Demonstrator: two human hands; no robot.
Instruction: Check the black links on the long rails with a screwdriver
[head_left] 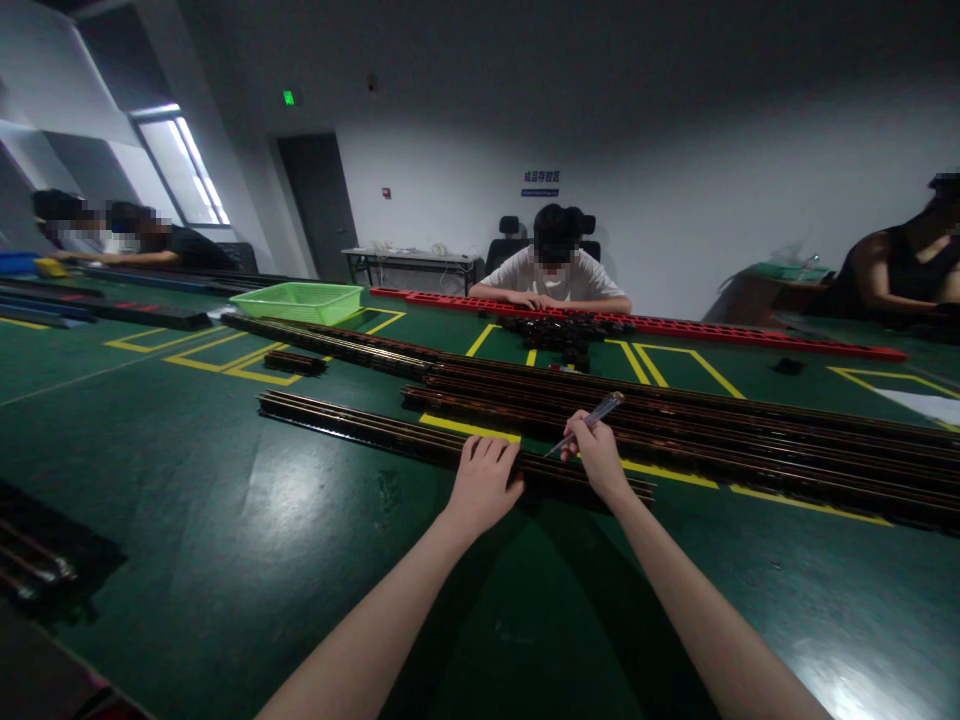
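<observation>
A long dark rail (352, 425) with copper-coloured strips lies across the green table in front of me. My left hand (482, 482) rests on top of it, fingers curled over its near edge, holding it down. My right hand (596, 450) is closed on a clear-handled screwdriver (592, 420), its tip pointing down-left at the rail between my two hands. More rails of the same kind (675, 415) lie side by side just beyond.
A green plastic basket (300, 300) stands at the back left. A long red rail (637, 325) and a pile of small black parts (562, 335) lie before a person seated opposite. Other people sit at far left and far right. Yellow lines mark the table.
</observation>
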